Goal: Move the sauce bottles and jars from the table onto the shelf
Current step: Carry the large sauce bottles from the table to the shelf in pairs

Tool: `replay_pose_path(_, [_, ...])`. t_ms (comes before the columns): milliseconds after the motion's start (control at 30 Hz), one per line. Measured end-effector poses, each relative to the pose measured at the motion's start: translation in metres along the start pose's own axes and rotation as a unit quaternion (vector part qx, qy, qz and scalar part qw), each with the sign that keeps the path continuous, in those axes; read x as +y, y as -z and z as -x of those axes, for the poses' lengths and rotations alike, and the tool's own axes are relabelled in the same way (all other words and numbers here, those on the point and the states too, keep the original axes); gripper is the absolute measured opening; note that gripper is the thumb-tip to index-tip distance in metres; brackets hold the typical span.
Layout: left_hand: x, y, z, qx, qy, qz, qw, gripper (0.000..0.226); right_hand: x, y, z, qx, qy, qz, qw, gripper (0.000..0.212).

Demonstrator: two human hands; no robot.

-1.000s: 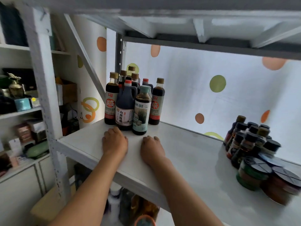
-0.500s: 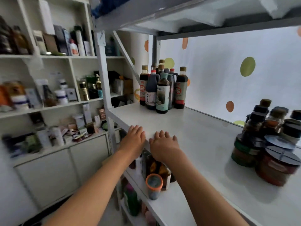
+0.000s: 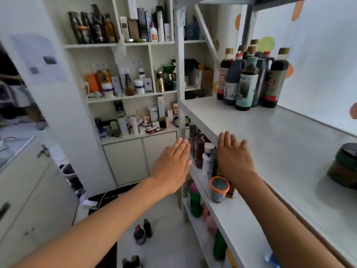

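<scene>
Head view is showing both hands empty and flat-fingered, left hand (image 3: 171,167) hanging off the shelf (image 3: 274,144) edge, right hand (image 3: 232,157) overlapping it. Sauce bottles (image 3: 249,78) are standing clustered at the shelf's far corner; probably heavy, slick glass, best gripped around the body. A jar (image 3: 342,167) is sitting on the shelf's right side.

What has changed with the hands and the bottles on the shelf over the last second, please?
Both hands drew back from the bottles: the left hand is now off the shelf, open in the air; the right hand lies at its front edge. Neither holds anything. The bottle cluster stayed put.
</scene>
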State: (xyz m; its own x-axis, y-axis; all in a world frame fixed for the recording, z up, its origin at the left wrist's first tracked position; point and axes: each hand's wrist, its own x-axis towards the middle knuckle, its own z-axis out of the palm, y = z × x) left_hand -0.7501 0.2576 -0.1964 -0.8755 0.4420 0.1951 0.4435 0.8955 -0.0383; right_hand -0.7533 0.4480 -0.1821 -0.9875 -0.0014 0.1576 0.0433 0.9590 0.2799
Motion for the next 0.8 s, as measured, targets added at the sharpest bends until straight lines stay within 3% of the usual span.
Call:
replay_pose_path(133, [-0.035, -0.006, 0.042, -0.003, 0.049, -0.007, 0.999, 0.056, -0.043, 0.000, 0.018, 0.017, 0.068, -0.082, 0.994, 0.068])
replay_pose_path(467, [-0.146, -0.004, 0.195, 0.023, 0.201, 0.006, 0.979, 0.058, -0.241, 0.039, 0.081, 0.071, 0.259, -0.231, 0.935, 0.065])
replay_pose_path(800, [-0.249, 0.003, 0.470, 0.098, 0.421, 0.072, 0.899, 0.056, -0.466, 0.110, 0.213, 0.075, 0.452, -0.292, 0.840, 0.063])
